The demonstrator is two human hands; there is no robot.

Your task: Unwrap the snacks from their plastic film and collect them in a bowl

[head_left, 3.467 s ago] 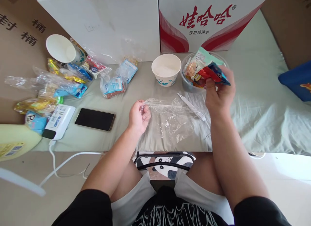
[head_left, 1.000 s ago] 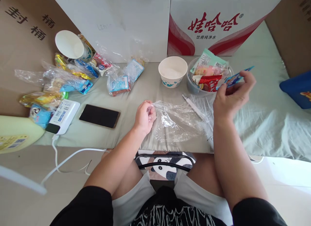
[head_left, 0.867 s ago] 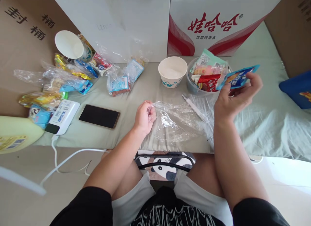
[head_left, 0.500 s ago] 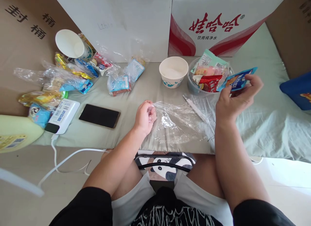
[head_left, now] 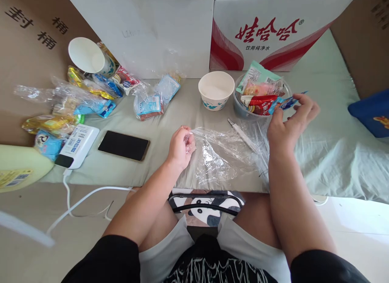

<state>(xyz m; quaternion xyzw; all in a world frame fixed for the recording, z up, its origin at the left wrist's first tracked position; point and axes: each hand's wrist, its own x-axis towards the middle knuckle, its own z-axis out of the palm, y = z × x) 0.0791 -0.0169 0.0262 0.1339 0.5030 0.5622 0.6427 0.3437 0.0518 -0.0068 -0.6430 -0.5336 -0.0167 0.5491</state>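
My left hand is closed on the edge of a clear plastic bag, which lies crumpled on the green cloth. My right hand pinches a blue snack packet at the right rim of a clear plastic bowl. The packet is tilted nearly edge-on, one end over the bowl. Inside the bowl lie a red snack packet, a pink one and a mint-green one. A white utility knife rests by the bag, its lower end near or under the film.
A paper bowl stands left of the plastic bowl. Bagged snacks, a phone, a white charger and a tipped paper cup lie to the left. White cartons close off the back. A blue container sits at right.
My right hand has moved slightly left and turned the blue packet from face-up to nearly edge-on, lower against the bowl. My left hand stays on the bag.
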